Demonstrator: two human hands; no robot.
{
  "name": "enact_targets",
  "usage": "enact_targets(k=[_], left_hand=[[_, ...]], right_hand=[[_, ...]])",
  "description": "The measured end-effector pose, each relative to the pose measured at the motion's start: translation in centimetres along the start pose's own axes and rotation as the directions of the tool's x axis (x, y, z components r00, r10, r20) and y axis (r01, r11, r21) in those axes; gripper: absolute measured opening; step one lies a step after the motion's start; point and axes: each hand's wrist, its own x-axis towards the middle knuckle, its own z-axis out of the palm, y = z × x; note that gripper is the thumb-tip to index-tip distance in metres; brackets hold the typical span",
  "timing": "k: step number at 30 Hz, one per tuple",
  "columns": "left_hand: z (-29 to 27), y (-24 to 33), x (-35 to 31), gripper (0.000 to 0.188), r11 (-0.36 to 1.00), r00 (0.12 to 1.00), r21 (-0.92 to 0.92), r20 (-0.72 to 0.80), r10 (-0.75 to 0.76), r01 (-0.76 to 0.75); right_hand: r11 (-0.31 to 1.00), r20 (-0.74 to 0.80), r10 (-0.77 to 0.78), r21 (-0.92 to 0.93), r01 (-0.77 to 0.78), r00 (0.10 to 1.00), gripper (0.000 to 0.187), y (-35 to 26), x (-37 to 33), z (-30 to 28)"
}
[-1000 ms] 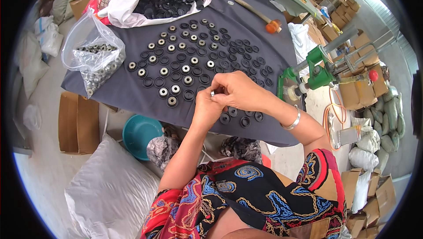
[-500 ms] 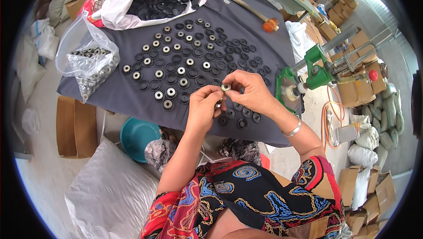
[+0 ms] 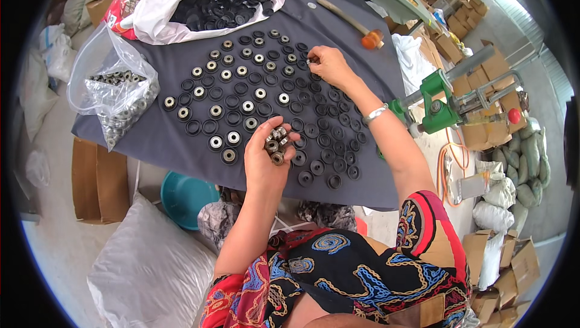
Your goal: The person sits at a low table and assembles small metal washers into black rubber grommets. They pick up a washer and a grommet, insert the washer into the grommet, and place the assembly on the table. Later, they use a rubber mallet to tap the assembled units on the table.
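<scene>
My left hand (image 3: pixel 264 162) is cupped, palm up, around several small metal bearings (image 3: pixel 277 145) above the near part of the cloth. Farther off and to the right, my right hand (image 3: pixel 333 68) pinches a bearing, mostly hidden by the fingertips, low over the black wheel-like rings (image 3: pixel 317 167). Many of these rings lie in loose rows across the dark cloth (image 3: pixel 136 140). Toward the left and middle, a number of them have a shiny bearing (image 3: pixel 215 142) sitting in the centre; those on the right are plain black.
An open clear bag of bearings (image 3: pixel 124 107) stands at the left. Behind the rows, a white sack (image 3: pixel 151 25) holds black parts. A mallet (image 3: pixel 371 39) lies at the far right, and a green hand press (image 3: pixel 436 103) stands beside the table's right edge.
My right hand has moved away from the left, outward and up to the far rings. My left hand has turned palm up, showing the bearings in it.
</scene>
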Motion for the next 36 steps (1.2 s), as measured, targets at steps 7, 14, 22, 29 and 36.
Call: enact_targets(k=[7,14,22,29,36], left_hand=[[-0.3,0.6,-0.1,0.024,1.0,1.0,-0.01,0.012,0.006,-0.006],[-0.2,0.8,-0.2,0.029,0.998,1.0,-0.063,0.019,0.024,-0.023],[0.1,0.9,-0.2,0.04,1.0,1.0,-0.025,-0.017,0.01,-0.01],[-0.1,-0.4,0.4,0.037,0.998,0.993,0.06,-0.115,-0.007,0.014],[1.6,-0.9,-0.7,0.044,0.982,1.0,0.189,-0.007,0.017,-0.016]], right_hand=[[0.983,0.1,-0.019,-0.179,0.037,0.995,0.026,1.3,2.2,2.3],[0.954,0.239,-0.016,-0.288,0.087,0.971,0.026,1.0,3.3,2.0],[0.946,0.007,-0.277,-0.172,0.274,0.961,0.022,-4.2,-2.6,0.0],[0.84,0.201,-0.539,0.049,0.541,0.818,0.024,-14.2,-11.0,-2.1],[0.897,0.185,-0.443,0.095,0.432,0.877,0.013,-13.4,-11.7,-0.9]])
